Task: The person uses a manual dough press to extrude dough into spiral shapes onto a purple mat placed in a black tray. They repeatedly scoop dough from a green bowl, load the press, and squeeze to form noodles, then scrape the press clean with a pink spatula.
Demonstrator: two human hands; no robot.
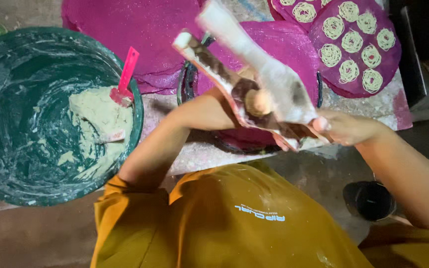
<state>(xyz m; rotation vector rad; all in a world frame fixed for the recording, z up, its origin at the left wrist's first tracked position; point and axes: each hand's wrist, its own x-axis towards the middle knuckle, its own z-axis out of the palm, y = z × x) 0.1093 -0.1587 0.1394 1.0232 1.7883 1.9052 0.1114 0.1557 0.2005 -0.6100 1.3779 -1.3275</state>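
This looks like a small food-making workplace, worked at floor level. A big green tub (6,124) smeared with pale dough (100,116) stands at the left, a pink scraper (125,79) stuck in the dough. Round magenta mesh mats (140,30) lie spread about, one at the top right corner (356,44) carrying rows of coiled noodle nests (348,42). Flour dusts the rough floor (35,233).

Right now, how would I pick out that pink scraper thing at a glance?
Find the big green tub on the left, smeared with pale dough. At its right rim, the pink scraper stands stuck in the dough lump, handle tilted up. It is the only thin, stiff pink thing; the other pink items are flat round mats.
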